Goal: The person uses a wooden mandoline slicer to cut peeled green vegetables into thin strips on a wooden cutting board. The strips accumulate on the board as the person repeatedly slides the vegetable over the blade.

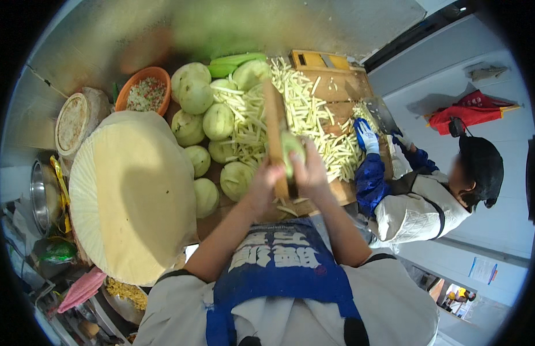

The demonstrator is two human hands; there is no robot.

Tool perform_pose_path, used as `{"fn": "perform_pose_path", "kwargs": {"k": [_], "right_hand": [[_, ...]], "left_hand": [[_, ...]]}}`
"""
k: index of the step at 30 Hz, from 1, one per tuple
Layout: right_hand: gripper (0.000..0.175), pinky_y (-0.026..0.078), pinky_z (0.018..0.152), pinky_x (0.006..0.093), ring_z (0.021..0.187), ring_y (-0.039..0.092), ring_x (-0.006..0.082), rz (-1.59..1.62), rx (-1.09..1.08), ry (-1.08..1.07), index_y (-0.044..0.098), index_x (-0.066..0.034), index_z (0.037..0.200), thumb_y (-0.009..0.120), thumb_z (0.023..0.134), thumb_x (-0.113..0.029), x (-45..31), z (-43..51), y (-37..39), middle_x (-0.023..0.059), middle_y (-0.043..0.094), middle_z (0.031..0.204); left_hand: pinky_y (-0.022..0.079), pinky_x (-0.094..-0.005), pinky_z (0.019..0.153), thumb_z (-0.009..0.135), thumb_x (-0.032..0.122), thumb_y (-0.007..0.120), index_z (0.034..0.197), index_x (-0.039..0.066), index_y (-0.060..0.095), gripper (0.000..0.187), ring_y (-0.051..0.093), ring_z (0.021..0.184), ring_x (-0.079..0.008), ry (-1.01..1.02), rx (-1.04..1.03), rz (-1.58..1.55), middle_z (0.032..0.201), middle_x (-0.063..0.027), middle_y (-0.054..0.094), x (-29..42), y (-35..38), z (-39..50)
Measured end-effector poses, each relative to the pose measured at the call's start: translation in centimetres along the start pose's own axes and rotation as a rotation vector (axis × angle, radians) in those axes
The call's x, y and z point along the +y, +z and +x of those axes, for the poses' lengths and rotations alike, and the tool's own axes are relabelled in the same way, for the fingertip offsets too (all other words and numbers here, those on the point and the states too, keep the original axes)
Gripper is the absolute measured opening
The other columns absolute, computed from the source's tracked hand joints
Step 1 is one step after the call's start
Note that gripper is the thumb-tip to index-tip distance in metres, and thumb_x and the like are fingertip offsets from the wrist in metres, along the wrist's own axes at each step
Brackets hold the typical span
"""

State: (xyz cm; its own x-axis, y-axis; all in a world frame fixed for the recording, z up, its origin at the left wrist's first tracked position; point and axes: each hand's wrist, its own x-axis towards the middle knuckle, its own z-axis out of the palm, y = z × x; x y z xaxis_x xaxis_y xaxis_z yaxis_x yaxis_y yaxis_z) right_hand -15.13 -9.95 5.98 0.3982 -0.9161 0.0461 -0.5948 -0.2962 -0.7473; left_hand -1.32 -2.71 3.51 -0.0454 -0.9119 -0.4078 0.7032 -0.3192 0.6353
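My left hand (266,177) grips the near end of a wooden slicer board (274,121), which stands on edge and is blurred. Against the board's right face, my right hand (311,168) holds a pale green peeled vegetable (292,151). Pale cut strips (306,116) are heaped beyond and to the right of the board. Round peeled vegetables (218,121) lie to the left, some partly under strips. The slicer's blade cannot be made out.
At right a co-worker's gloved hand (367,136) touches the strips, near a wide metal blade (375,113). A second slicer (321,60) lies at the back. On the left are a large round cloth-like cover (142,194) and an orange bowl (167,93) of chopped food.
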Motion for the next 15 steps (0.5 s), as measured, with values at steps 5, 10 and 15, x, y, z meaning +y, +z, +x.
{"fn": "perform_pose_path", "kwargs": {"k": [5,10,15], "right_hand": [[0.057,0.053,0.096,0.0517,0.110,0.065,0.0467,0.016,0.068,-0.047,0.055,0.0048,0.136,0.044,0.109,-0.044,0.7,1.1,0.6,0.0312,0.065,0.120],[0.061,0.052,0.096,0.0534,0.111,0.065,0.0492,-0.064,0.106,0.000,0.053,0.0068,0.136,0.043,0.110,-0.047,2.9,7.8,-1.8,0.0347,0.064,0.119],[0.048,0.050,0.103,0.0510,0.118,0.063,0.0485,-0.119,0.045,-0.277,0.052,0.0057,0.139,0.054,0.107,-0.030,-0.9,-2.6,1.1,0.0319,0.063,0.128]], "left_hand": [[0.049,-0.0346,0.102,0.095,0.035,0.065,0.153,-0.001,0.041,0.073,0.059,0.116,-0.0220,-0.017,-0.071,0.034,0.131,-0.0124,0.059,-1.0,-0.9,0.3],[0.045,-0.0355,0.107,0.096,0.034,0.065,0.155,-0.001,0.040,0.073,0.055,0.125,-0.0201,-0.057,-0.192,-0.138,0.138,-0.0117,0.057,-3.0,0.9,-0.6],[0.046,-0.0353,0.104,0.097,0.031,0.062,0.154,0.001,0.041,0.068,0.058,0.119,-0.0197,-0.035,-0.141,-0.258,0.131,-0.0101,0.060,-2.3,-3.1,1.6]]}}
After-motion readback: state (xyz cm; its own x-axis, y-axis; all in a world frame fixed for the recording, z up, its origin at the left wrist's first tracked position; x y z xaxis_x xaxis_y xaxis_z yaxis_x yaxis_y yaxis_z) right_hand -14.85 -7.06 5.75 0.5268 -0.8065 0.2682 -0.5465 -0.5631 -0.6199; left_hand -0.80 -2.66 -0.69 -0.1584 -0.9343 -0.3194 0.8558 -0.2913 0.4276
